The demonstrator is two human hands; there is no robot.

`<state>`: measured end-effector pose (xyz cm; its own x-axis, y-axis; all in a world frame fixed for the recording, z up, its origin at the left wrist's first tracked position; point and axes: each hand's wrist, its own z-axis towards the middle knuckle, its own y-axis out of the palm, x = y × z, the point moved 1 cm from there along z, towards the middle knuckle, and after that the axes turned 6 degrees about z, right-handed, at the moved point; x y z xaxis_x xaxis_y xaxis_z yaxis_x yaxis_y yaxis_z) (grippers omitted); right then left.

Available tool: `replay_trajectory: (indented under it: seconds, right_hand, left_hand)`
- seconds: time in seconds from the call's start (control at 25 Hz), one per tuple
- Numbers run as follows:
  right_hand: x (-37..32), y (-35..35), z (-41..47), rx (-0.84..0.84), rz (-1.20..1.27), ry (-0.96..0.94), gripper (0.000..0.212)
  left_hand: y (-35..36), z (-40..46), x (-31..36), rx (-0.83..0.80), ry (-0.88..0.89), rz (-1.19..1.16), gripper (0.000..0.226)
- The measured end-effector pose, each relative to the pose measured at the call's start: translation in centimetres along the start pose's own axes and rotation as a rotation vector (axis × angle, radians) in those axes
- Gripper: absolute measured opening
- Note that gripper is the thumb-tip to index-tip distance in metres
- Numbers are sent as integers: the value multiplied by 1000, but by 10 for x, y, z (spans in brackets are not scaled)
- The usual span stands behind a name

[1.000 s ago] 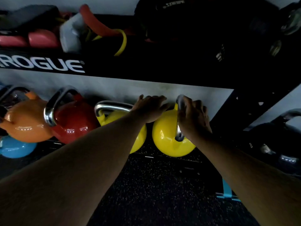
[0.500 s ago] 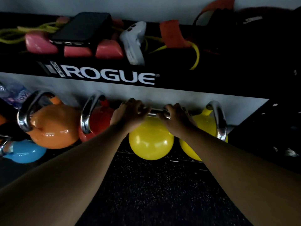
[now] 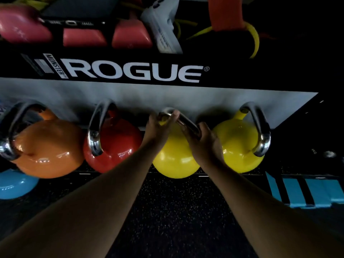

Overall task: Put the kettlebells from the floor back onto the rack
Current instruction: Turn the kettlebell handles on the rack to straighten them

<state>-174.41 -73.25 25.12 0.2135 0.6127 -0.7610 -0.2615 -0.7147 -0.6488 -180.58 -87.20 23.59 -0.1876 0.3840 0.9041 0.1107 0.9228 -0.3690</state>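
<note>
Kettlebells sit in a row along the lower rack shelf (image 3: 230,175), and the one you are handling is the yellow kettlebell (image 3: 175,161) at the centre of your view. Your left hand (image 3: 158,129) reaches in from 7 o'clock and closes on the left end of its chrome handle (image 3: 184,121), fingers (image 3: 175,115) wrapped over the top of the bar. Your right hand (image 3: 206,144) comes in from 5 o'clock and clamps the right end of the same handle, so both hands hold the one bar just beside each other. The handle is tilted, higher at the left than at the right.

At 3 o'clock from it stands a second yellow kettlebell (image 3: 240,146), touching or very nearly touching the first; your right hand hides the gap. At 9 o'clock is the red kettlebell (image 3: 115,146), and beyond that the orange kettlebell (image 3: 48,149), each with its handle turned edge-on to you. A blue kettlebell (image 3: 13,185) lies lower, at about 8 o'clock, partly cut off by the frame.

At 12 o'clock runs the black rack beam (image 3: 242,75) lettered ROGUE. On the upper shelf above it lie pink dumbbells (image 3: 83,37), blurred, and a grey handheld device (image 3: 163,28). Speckled black floor (image 3: 176,211) fills the view at 6 o'clock.
</note>
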Motion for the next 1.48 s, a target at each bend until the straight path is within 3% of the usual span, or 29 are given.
replay_trajectory:
  seconds: [0.12,0.24,0.36,0.56,0.8,1.0,1.32,1.48]
  right_hand:
    - [7,-4,14,-130,288,104,50]
    - [4,12,7,-102,519,114,35]
    - [1,23,-7,-63,661,142,36]
    - [-5,22,0,-77,697,177,40]
    - [-20,49,-7,-36,804,196,50]
    - [-23,43,-9,-59,794,207,44]
    - [-21,45,-13,-92,675,188,46]
    - [-18,48,-8,-114,640,158,46]
  left_hand:
    - [21,-12,-9,-9,15,-105,71]
    - [17,9,-4,-106,43,-210,72]
    - [21,25,-1,-210,67,-230,71]
    - [28,39,-4,-202,64,-218,67]
    - [18,56,-12,-278,54,-167,90]
    - [19,51,-5,-250,57,-209,71]
    - [19,43,-5,-229,28,-254,69]
    - [14,43,-5,-267,-15,-258,87]
